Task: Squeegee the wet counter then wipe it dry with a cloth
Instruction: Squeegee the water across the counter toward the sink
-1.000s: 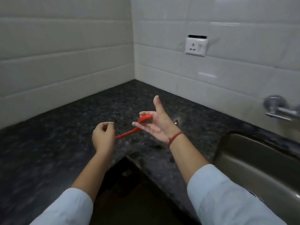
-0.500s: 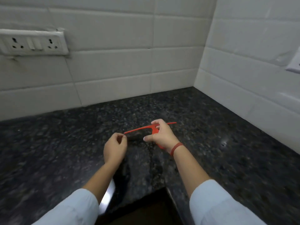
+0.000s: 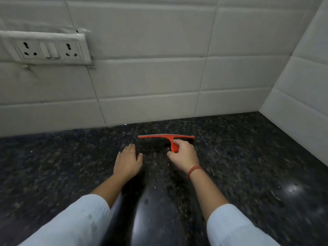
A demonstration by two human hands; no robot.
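A red squeegee (image 3: 166, 136) with a thin grey blade lies crosswise on the dark speckled granite counter (image 3: 248, 166), a little in front of the tiled back wall. My right hand (image 3: 184, 156) grips its short handle, a red band around the wrist. My left hand (image 3: 128, 161) rests flat on the counter to the left of the squeegee, fingers spread, holding nothing. Small water droplets glint on the stone near my right arm and at the right. No cloth is in view.
White tiled walls (image 3: 150, 82) meet in a corner at the right. A white socket and switch panel (image 3: 46, 48) sits on the back wall at upper left, above the counter.
My left hand let go of the squeegee's end and settled flat on the counter. My right hand brought the squeegee forward and down onto the stone, blade level. The view swung left.
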